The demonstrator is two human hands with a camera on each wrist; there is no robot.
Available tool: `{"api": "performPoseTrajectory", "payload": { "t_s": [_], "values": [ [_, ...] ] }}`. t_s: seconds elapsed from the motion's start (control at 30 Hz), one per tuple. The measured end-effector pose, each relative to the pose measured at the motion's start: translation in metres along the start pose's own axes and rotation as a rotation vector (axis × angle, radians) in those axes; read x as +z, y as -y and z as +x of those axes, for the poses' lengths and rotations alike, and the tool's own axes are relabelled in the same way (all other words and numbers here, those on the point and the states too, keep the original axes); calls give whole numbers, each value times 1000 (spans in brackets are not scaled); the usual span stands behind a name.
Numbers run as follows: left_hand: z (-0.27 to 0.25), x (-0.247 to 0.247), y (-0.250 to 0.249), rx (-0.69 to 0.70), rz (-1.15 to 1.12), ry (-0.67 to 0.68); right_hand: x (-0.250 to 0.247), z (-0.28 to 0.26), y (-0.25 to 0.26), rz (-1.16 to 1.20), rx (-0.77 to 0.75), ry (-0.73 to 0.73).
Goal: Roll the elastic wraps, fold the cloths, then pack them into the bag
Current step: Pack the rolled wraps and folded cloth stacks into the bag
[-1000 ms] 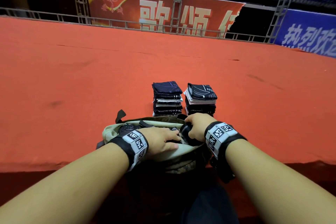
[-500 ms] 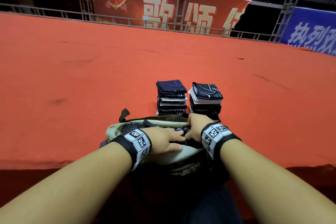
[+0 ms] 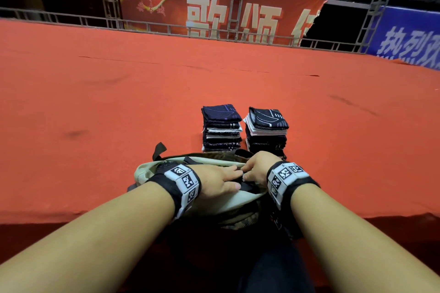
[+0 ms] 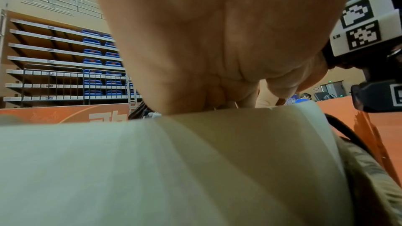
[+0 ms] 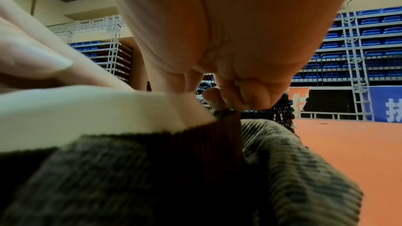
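A bag (image 3: pixel 142 171) with a pale lining and camouflage outside lies open at the near edge of the red surface. My left hand (image 3: pixel 228 177) rests flat on its near rim, fingers straight and reaching over the opening; the left wrist view shows the palm over the pale lining (image 4: pixel 195 161). My right hand (image 3: pixel 256 169) is at the bag's right end, fingers curled down onto a dark roll (image 3: pixel 246 185) that is mostly hidden inside. In the right wrist view these curled fingers (image 5: pixel 243 95) meet the bag's dark edge. Two stacks of folded dark and white cloths (image 3: pixel 221 126) (image 3: pixel 266 126) stand just behind the bag.
The red-covered platform (image 3: pixel 119 102) stretches far ahead and to both sides. A metal railing (image 3: pixel 166 28) and red and blue banners close off its far edge. The near edge drops off just below the bag, above my legs.
My right hand has shifted left toward the left hand and sunk lower into the bag, and the dark roll under it now shows much less. The left hand has stayed on the rim.
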State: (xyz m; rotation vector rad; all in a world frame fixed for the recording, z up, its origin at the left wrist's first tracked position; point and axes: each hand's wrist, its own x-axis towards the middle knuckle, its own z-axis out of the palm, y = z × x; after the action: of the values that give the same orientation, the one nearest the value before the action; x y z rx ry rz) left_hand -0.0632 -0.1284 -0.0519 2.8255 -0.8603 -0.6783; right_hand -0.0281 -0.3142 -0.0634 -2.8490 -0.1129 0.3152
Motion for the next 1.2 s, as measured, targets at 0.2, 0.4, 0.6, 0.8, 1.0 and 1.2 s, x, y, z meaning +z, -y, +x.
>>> {"api": "performPoseTrajectory", "payload": {
  "t_s": [0.2, 0.4, 0.6, 0.8, 1.0, 1.2],
  "values": [
    [0, 7, -16, -74, 105, 23, -7, -6, -26, 254, 72, -201],
    [1, 12, -23, -101, 105, -17, 6, -19, -37, 234, 209, -131],
    [5, 21, -25, -94, 135, -39, 4, -19, -31, 199, 182, -196],
    [12, 25, -26, -115, 101, -39, -21, -20, -21, 272, 97, -381],
    [-26, -6, 0, -57, -314, -340, -14, -19, -5, 94, 84, -342],
    [-70, -13, 108, -637, -297, -733, -21, -26, 75, 107, -202, -305]
  ]
}}
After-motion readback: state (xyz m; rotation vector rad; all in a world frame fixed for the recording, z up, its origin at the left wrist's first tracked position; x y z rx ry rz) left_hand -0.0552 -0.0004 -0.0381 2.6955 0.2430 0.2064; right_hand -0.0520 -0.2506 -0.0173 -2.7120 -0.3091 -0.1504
